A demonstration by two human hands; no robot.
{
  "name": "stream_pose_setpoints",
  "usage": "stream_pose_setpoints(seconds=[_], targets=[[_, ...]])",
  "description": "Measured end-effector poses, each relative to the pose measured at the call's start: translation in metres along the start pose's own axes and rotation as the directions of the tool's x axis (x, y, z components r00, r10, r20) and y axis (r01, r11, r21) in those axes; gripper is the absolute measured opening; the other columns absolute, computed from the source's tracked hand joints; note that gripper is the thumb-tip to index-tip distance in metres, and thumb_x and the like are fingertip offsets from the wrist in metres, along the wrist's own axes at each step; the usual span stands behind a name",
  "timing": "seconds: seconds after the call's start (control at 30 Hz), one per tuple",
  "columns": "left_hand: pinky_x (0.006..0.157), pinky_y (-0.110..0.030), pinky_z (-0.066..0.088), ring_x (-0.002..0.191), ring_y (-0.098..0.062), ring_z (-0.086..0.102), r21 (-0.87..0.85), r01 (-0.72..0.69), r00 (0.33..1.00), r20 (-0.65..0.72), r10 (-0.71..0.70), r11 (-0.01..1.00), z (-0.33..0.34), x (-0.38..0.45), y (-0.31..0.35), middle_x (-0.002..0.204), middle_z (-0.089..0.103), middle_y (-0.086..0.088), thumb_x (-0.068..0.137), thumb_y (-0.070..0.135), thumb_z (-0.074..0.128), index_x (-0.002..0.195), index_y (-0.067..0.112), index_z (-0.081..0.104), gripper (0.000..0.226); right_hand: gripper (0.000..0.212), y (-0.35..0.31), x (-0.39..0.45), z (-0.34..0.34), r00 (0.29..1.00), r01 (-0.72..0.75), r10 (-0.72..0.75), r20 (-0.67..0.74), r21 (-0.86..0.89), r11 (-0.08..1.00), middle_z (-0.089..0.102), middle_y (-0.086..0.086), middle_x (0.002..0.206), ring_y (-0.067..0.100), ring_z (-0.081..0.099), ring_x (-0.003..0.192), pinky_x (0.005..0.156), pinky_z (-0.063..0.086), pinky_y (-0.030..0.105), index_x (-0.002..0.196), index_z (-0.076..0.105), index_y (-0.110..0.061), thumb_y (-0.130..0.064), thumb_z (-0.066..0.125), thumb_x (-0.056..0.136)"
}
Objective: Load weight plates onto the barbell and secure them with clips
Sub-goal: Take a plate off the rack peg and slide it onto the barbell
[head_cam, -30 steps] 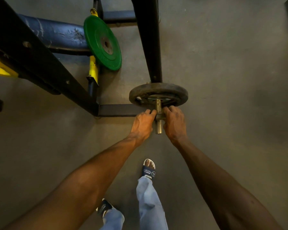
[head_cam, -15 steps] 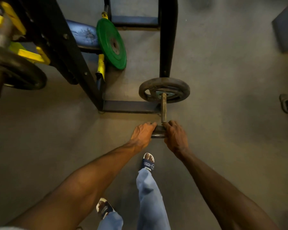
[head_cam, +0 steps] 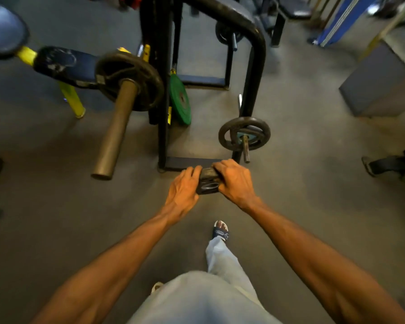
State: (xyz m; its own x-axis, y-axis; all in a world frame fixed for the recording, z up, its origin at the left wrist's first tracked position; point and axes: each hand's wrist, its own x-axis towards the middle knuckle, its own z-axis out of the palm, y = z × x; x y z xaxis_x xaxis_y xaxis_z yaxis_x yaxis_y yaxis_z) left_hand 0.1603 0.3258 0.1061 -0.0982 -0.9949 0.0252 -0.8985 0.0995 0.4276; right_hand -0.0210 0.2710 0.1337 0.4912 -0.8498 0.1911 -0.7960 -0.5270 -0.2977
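Observation:
I hold a small dark weight plate (head_cam: 207,183) between both hands, clear of any peg. My left hand (head_cam: 184,190) grips its left edge and my right hand (head_cam: 234,181) grips its right edge. To the upper left, the barbell sleeve (head_cam: 116,132) points toward me, with a large black plate (head_cam: 147,90) loaded on it. Just beyond my right hand, a short storage peg (head_cam: 246,152) carries another black plate (head_cam: 260,134).
A black rack frame (head_cam: 163,90) stands between the barbell and the peg, with a green plate (head_cam: 180,101) leaning behind it. A blue bench pad (head_cam: 63,64) on yellow legs lies at left. A grey box (head_cam: 381,87) sits at right. My sandalled foot (head_cam: 221,231) is below my hands.
The small plate has slid off the end of the storage peg and come toward me in both hands. The view has lifted, bringing the barbell sleeve into sight.

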Motion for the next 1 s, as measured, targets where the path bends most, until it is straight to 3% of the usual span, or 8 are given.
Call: stream_pose_setpoints(seconds=[0.13, 0.3, 0.43, 0.53, 0.67, 0.8, 0.93, 1.0], targets=[[0.082, -0.049, 0.057, 0.100, -0.037, 0.061, 0.002, 0.016, 0.982, -0.186, -0.015, 1.000, -0.033, -0.077, -0.029, 0.117, 0.058, -0.017, 0.066, 0.000, 0.072, 0.146, 0.007, 0.046, 0.084, 0.034, -0.079, -0.021, -0.015, 0.994, 0.109, -0.108, -0.032, 0.023, 0.994, 0.072, 0.000, 0.099, 0.021, 0.066, 0.089, 0.069, 0.054, 0.036, 0.113, 0.070, -0.021, -0.024, 0.070, 0.079], [0.086, -0.042, 0.054, 0.104, -0.031, 0.060, -0.056, 0.020, 0.925, -0.378, -0.040, 0.998, -0.074, -0.162, -0.067, 0.123, 0.056, -0.012, 0.076, 0.002, 0.077, 0.157, 0.027, 0.036, 0.094, 0.049, -0.162, -0.032, -0.022, 0.958, 0.286, -0.285, -0.027, 0.019, 0.958, 0.074, -0.001, 0.108, 0.022, 0.070, 0.095, 0.071, 0.052, 0.030, 0.122, 0.071, -0.023, -0.025, 0.075, 0.074], [0.090, -0.045, 0.054, 0.110, -0.034, 0.062, -0.061, 0.020, 0.862, -0.504, -0.048, 0.998, -0.117, -0.200, -0.086, 0.124, 0.062, -0.016, 0.084, 0.016, 0.057, 0.149, 0.021, 0.052, 0.065, 0.042, -0.216, -0.024, -0.025, 0.931, 0.363, -0.356, -0.087, 0.101, 0.926, 0.076, -0.001, 0.108, 0.016, 0.071, 0.093, 0.077, 0.044, 0.019, 0.123, 0.072, -0.021, -0.034, 0.075, 0.083], [0.093, -0.048, 0.054, 0.111, -0.035, 0.063, -0.068, 0.034, 0.849, -0.524, -0.064, 0.997, -0.153, -0.201, -0.104, 0.122, 0.064, -0.016, 0.078, 0.018, 0.042, 0.143, 0.018, 0.058, 0.067, 0.036, -0.251, -0.008, -0.026, 0.931, 0.357, -0.336, -0.140, 0.171, 0.918, 0.076, -0.001, 0.103, 0.015, 0.071, 0.087, 0.074, 0.050, 0.021, 0.119, 0.073, -0.022, -0.034, 0.073, 0.085], [0.088, -0.047, 0.055, 0.104, -0.034, 0.064, -0.051, 0.009, 0.868, -0.495, -0.033, 0.999, -0.194, -0.179, -0.130, 0.117, 0.063, -0.014, 0.071, 0.016, 0.037, 0.141, 0.020, 0.060, 0.074, 0.036, -0.277, 0.019, -0.026, 0.950, 0.291, -0.259, -0.174, 0.193, 0.937, 0.074, -0.001, 0.104, 0.019, 0.071, 0.085, 0.070, 0.058, 0.038, 0.117, 0.070, -0.023, -0.031, 0.075, 0.082], [0.084, -0.040, 0.056, 0.103, -0.033, 0.063, -0.099, 0.033, 0.886, -0.457, -0.075, 0.995, -0.217, -0.159, -0.138, 0.117, 0.060, -0.015, 0.074, 0.002, 0.047, 0.144, 0.020, 0.058, 0.073, 0.033, -0.286, 0.048, -0.030, 0.961, 0.229, -0.199, -0.192, 0.152, 0.962, 0.074, 0.000, 0.100, 0.022, 0.071, 0.083, 0.071, 0.058, 0.042, 0.110, 0.069, -0.024, -0.032, 0.077, 0.079], [0.083, -0.043, 0.057, 0.102, -0.031, 0.062, -0.125, 0.016, 0.900, -0.431, -0.069, 0.992, -0.212, -0.144, -0.149, 0.116, 0.058, -0.011, 0.071, -0.007, 0.052, 0.145, 0.021, 0.057, 0.079, 0.030, -0.283, 0.060, -0.028, 0.971, 0.193, -0.173, -0.162, 0.118, 0.974, 0.074, -0.001, 0.099, 0.020, 0.071, 0.084, 0.073, 0.058, 0.041, 0.108, 0.069, -0.025, -0.032, 0.076, 0.080], [0.081, -0.044, 0.057, 0.100, -0.030, 0.062, -0.102, 0.001, 0.905, -0.423, -0.044, 0.995, -0.206, -0.140, -0.154, 0.115, 0.058, -0.011, 0.071, -0.010, 0.057, 0.143, 0.021, 0.057, 0.078, 0.029, -0.277, 0.061, -0.024, 0.967, 0.214, -0.197, -0.159, 0.100, 0.972, 0.072, -0.003, 0.098, 0.016, 0.069, 0.083, 0.071, 0.055, 0.032, 0.107, 0.068, -0.025, -0.033, 0.077, 0.080]])
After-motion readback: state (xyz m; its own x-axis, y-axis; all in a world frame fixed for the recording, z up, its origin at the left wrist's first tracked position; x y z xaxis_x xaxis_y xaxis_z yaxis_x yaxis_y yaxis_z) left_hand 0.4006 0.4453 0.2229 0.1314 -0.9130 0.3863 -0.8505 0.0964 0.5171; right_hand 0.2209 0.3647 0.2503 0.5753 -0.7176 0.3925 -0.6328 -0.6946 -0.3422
